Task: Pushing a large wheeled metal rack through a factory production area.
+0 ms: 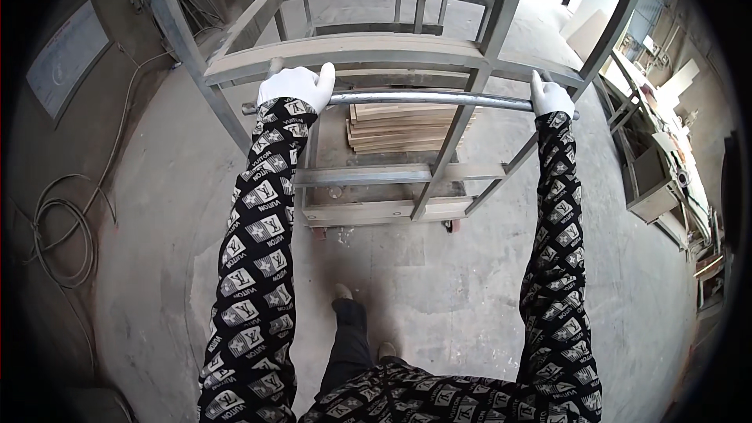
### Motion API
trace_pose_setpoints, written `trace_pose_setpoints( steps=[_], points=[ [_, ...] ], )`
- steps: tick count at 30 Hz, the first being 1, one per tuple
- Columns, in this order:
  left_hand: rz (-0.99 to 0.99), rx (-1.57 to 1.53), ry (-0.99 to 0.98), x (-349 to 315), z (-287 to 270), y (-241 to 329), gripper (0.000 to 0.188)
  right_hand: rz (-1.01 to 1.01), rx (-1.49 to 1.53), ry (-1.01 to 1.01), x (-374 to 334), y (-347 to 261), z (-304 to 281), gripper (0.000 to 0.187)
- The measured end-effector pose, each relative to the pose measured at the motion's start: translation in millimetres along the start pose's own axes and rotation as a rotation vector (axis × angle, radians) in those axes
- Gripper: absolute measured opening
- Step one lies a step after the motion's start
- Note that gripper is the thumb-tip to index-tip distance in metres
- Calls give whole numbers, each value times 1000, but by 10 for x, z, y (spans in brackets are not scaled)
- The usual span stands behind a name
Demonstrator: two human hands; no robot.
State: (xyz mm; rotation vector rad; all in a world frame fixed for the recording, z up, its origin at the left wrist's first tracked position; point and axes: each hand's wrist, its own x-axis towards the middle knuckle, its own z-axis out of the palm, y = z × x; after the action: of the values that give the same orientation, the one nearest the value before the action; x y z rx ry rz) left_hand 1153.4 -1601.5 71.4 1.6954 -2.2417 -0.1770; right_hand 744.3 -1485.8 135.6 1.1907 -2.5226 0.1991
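Note:
Both my hands wear white gloves. My left hand (294, 88) is closed near the left end of a round metal push bar (431, 98), its thumb pointing up and away. At the bar's right end my right hand (553, 98) is closed too, with its thumb up; the undersides of the fingers are hidden. The bar runs across the near side of a tall grey metal rack cart (356, 175) on casters. Stacked wooden boards (403, 127) lie on its low deck. My arms reach forward, nearly straight, in patterned black sleeves.
A coiled hose (66, 243) hangs by the left wall, near a whiteboard-like panel (69, 59). Along the right side stands a cluttered workbench (654, 121) with board offcuts and a box-like cabinet (652, 184). Concrete floor (439, 298) lies under my feet and the cart.

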Motion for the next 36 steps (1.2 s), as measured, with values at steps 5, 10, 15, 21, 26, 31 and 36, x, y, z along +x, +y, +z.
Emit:
trace_pose_setpoints(
  steps=[5,10,15,21,26,31,36],
  points=[
    [-11,-18,-41,-21,-4,0,61,15,-12,8,-32,9,56,63],
    [21,-20,-58,-60,-144,-16,62,45,24,24,-132,5,0,62],
    [32,-9,-112,-97,-89,-30,62,15,-37,17,-159,26,24,62],
    [11,-8,-85,-150,-191,-90,63,49,-20,12,-168,-30,4,62],
    [-32,10,44,-47,54,-224,63,6,2,4,-258,-157,-40,64],
    [-23,-33,121,-62,34,-40,63,-22,-7,64,-238,-24,-137,63],
    [-87,40,-28,-93,-163,256,61,-29,17,25,-273,128,-366,62]
  ],
)
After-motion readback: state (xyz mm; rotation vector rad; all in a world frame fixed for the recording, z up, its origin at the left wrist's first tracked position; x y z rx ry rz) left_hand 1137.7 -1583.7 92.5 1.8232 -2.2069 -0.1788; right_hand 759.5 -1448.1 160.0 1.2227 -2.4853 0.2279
